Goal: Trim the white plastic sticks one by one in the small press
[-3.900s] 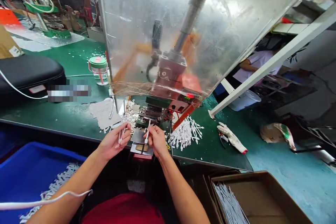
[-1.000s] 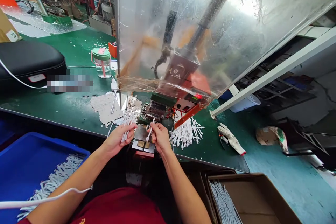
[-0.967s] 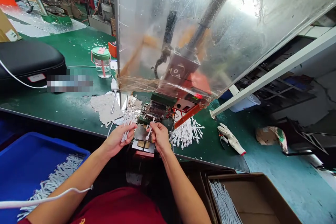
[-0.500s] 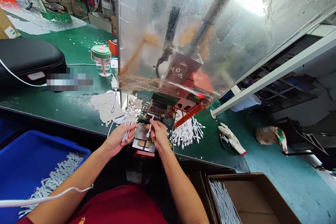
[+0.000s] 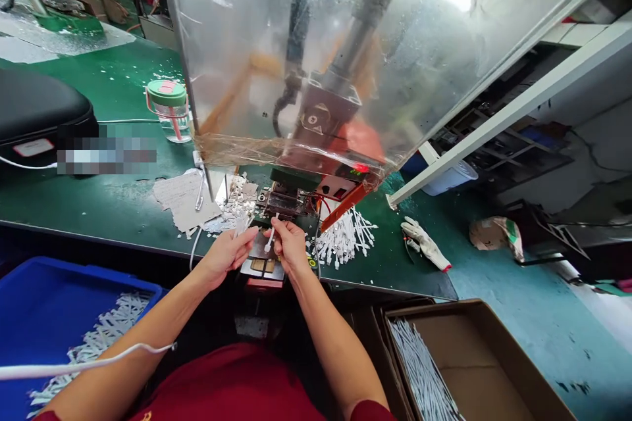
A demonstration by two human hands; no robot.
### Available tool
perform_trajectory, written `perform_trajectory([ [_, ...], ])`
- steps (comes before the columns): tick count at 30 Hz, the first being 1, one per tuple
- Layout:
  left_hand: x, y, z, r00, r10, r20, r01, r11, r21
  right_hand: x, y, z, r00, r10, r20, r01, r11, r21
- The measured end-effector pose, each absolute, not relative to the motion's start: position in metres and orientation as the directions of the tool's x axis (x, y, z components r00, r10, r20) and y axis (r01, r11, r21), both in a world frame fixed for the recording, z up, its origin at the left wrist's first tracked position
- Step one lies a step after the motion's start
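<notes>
My left hand (image 5: 228, 255) is closed around a small bunch of short white cables (image 5: 240, 226), mostly hidden behind the fingers. Between the thumb and fingers of my right hand (image 5: 292, 248) is one short white cable (image 5: 270, 238), with a connector at its lower end. Both hands are close together in front of the small machine's metal fixture (image 5: 284, 202), over a metal plate (image 5: 259, 247). Right of my right hand lies a heap of similar short white cables (image 5: 340, 240) on the green table.
A scratched clear guard (image 5: 237, 99) hangs over the machine. Torn cardboard (image 5: 185, 200), a lidded cup (image 5: 169, 112) and a white glove (image 5: 425, 243) lie around. A blue bin (image 5: 44, 302) stands left, a cardboard box (image 5: 494, 355) of white cables right.
The whole view has shifted, so things sit further left. My left hand has turned, its cables now more hidden. My right hand still holds its cable near the fixture.
</notes>
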State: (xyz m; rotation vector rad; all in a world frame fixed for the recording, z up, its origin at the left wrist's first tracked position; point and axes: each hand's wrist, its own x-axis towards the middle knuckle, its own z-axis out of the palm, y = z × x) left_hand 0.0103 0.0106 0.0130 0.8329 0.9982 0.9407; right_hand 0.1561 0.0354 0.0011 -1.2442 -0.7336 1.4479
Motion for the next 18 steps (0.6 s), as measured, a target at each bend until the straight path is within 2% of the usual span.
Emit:
perform_trajectory([
  [3,0.018,0.015,0.015,0.181,0.942,-0.282,-0.156,0.310,0.938,0.162,0.028,0.005,0.037,0.961,-0.274,-0.262,-0.256,-0.931],
  [6,0.022,0.018,0.017,0.191,0.936,-0.296,-0.072,0.315,0.946,0.189,0.018,0.006,0.004,0.974,-0.226,-0.115,-0.224,-0.968],
  [9,0.025,0.022,0.016,0.222,0.924,-0.311,0.030,0.312,0.950,0.239,0.014,0.003,0.163,0.977,-0.137,0.138,-0.160,-0.977],
  [11,0.027,0.024,0.014,0.220,0.929,-0.298,0.077,0.287,0.955,0.279,0.019,-0.001,0.327,0.944,-0.035,0.362,-0.160,-0.919],
  [14,0.033,0.026,0.011,0.196,0.945,-0.263,0.096,0.249,0.964,0.326,0.040,-0.005,0.468,0.876,0.114,0.650,-0.254,-0.716],
  [16,0.038,0.027,0.010,0.169,0.952,-0.254,0.104,0.239,0.965,0.343,0.058,-0.007,0.503,0.854,0.130,0.722,-0.333,-0.606],
  [18,0.042,0.028,0.011,0.138,0.958,-0.253,0.129,0.236,0.963,0.350,0.073,-0.010,0.548,0.832,0.086,0.674,-0.378,-0.634],
])
